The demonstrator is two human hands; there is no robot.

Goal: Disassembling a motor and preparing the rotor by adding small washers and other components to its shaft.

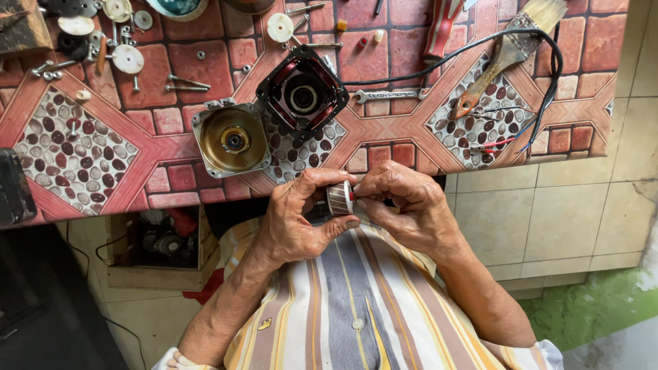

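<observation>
Brick-pattern tablecloth (171,120) covers the bench; on it, L to R: metal end housing (232,139), motor stator frame (302,94), small spanner (387,95), paintbrush (510,51). Below bench edge, left hand (298,219) & right hand (404,205) both pinch a small ribbed rotor (340,199) between them at chest, axis running hand to hand; nothing blocks

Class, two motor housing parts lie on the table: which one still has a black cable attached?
The square black stator housing, with reddish windings inside; the black cable runs from it. The round-faced metal end cover beside it has none.
</observation>
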